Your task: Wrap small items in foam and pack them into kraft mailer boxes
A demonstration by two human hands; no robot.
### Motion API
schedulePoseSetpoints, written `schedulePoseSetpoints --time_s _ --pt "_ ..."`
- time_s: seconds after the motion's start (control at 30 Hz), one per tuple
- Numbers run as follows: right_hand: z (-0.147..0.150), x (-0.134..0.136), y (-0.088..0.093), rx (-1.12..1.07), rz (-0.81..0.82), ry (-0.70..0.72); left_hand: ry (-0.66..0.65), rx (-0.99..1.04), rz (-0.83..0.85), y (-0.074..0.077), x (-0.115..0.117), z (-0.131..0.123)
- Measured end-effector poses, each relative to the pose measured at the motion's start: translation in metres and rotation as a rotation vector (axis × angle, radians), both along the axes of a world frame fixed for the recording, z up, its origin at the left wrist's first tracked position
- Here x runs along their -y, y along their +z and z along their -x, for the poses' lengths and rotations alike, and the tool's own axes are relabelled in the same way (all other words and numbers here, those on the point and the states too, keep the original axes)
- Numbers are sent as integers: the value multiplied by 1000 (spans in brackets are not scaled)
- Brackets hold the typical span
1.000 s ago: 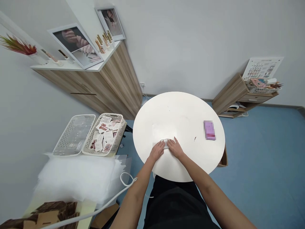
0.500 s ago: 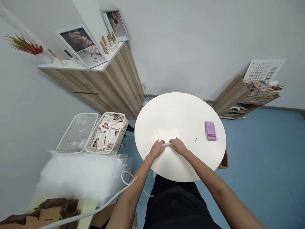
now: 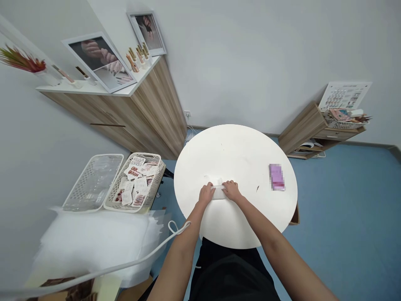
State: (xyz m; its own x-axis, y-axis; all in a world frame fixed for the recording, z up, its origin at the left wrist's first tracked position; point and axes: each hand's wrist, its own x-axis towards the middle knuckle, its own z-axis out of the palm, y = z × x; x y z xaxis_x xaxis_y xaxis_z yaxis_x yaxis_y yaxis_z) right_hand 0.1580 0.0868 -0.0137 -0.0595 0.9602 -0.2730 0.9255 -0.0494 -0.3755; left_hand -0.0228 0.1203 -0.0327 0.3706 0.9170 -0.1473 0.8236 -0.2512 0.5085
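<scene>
A small pale, translucent flat piece (image 3: 219, 192) lies near the front of the round white table (image 3: 232, 146), between my two hands. My left hand (image 3: 207, 193) has its fingers closed on the piece's left end. On the right end, my right hand (image 3: 232, 190) grips it with bent fingers. Part of the piece is hidden under the fingertips. A pixelated purple pack (image 3: 276, 177) rests on the right side of the table, away from both hands.
At the left, a white basket (image 3: 109, 200) holds printed packets, beside another basket (image 3: 66, 205) with clear plastic pieces. White sheets (image 3: 94, 238) are stacked in front. A white cable (image 3: 150, 254) crosses near my left forearm. Cabinets (image 3: 159, 108) stand behind.
The pale piece shows a broader flat face now, where it looked like a narrow strip. Its wider, faint part beyond my hands has shrunk. Both hands remain on it.
</scene>
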Motion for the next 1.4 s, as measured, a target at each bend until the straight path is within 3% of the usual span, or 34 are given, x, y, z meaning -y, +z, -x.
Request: schedulePoseSetpoints --time_s 0.23,0.33,0.4,0.47,0.57,0.63,0.73,0.83,0.97,1.17,1.3,1.4 --pt "0 17 0 46 -176 -20 26 -89 -34 2 6 6" --pt "1 27 3 34 -267 61 38 -112 -172 9 10 12" --pt "0 36 1 11 -297 66 -40 -101 -277 13 18 14" --pt "-3 45 -5 -10 -311 -70 -175 -90 -327 17 31 12" --pt "-9 58 -18 -21 -293 -437 -328 -83 -322 18 60 4" --pt "-11 66 -28 -8 -255 -621 -321 -96 -315 14 80 -3" --pt "-10 74 -42 -7 -242 -708 -253 -127 -298 5 101 -11" --pt "-5 77 -48 -45 -245 -698 -222 -150 -284 -2 108 -13" --pt "2 71 -38 -118 -139 -664 -233 -138 -286 -5 107 -12" --pt "23 60 -17 -378 -313 -421 -224 -50 -168 -3 103 -9" --pt "38 66 -17 -434 -369 -297 -179 151 56 -4 92 0" --pt "43 76 -20 -360 -339 -151 -109 364 169 -3 83 8"
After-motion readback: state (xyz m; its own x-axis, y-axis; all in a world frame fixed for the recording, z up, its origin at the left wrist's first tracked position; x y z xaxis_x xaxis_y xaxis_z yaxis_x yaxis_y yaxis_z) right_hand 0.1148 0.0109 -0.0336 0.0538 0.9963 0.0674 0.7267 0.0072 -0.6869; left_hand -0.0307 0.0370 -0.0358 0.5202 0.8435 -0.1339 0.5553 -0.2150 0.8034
